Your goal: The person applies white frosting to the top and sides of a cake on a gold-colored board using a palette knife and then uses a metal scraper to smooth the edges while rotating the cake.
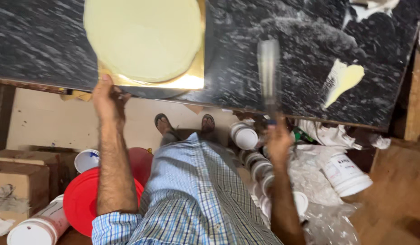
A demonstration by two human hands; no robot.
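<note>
A round cake covered in pale yellow cream (144, 38) sits on a square gold board (196, 77) on a black marbled counter (273, 27). My left hand (108, 97) grips the near edge of the gold board. A long metal palette knife (268, 72) is in my right hand (279, 140), its blurred blade upright over the counter to the right of the cake. A smear of yellow cream (343, 81) lies on the counter further right.
Below the counter stand a red bucket lid (80, 199), white tubs (246, 136), a white jar (348, 174), crumpled plastic (323, 213) and cardboard boxes (19, 181). My sandalled feet (185, 124) are on the floor. A wooden surface (400, 181) is at right.
</note>
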